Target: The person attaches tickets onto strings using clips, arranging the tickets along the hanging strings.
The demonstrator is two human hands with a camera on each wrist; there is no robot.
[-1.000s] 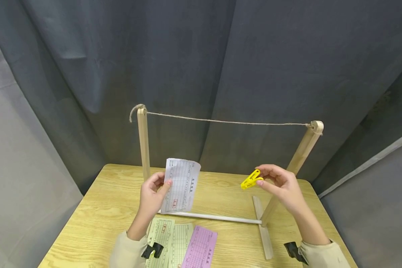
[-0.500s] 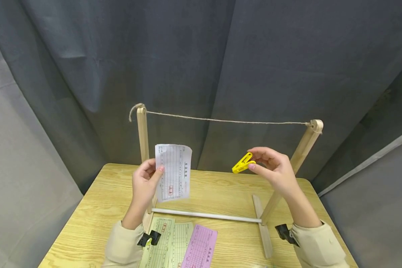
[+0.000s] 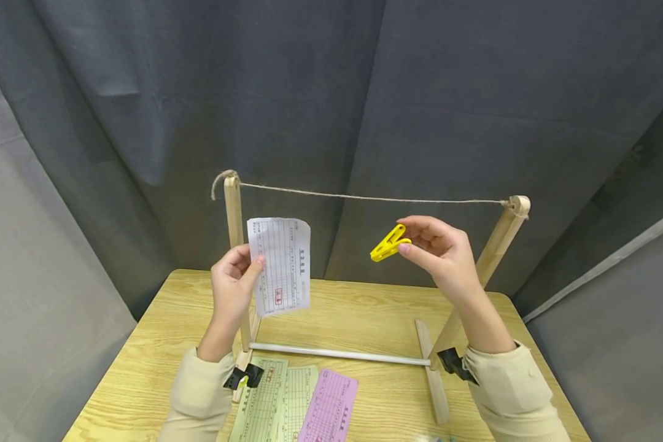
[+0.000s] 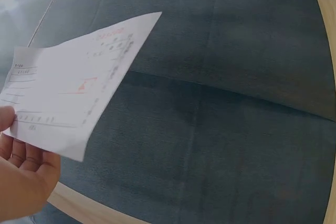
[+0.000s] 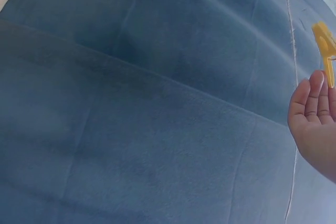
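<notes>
My left hand (image 3: 233, 282) pinches a white printed form (image 3: 282, 264) at its left edge, thumb in front and fingers behind. The sheet has a black grid and a small red stamp, and stands upright just below the string (image 3: 364, 197). In the left wrist view the same paper (image 4: 68, 87) juts out from the thumb and fingers. My right hand (image 3: 442, 255) pinches a yellow clothespin (image 3: 388, 244) by its handle ends, the nose pointing down and left, lower than the string. In the right wrist view the clothespin (image 5: 324, 40) rises above the fingertips.
The string is tied between two wooden posts (image 3: 234, 212) joined low down by a white rod (image 3: 339, 353). Green forms (image 3: 298, 393) and a purple form (image 3: 331, 402) lie on the wooden table (image 3: 143, 344) in front. A dark curtain (image 3: 287, 92) hangs behind.
Both hands have risen toward the string. The left has drifted left with the white form, and the right has moved left with the clothespin. The forms on the table stay put.
</notes>
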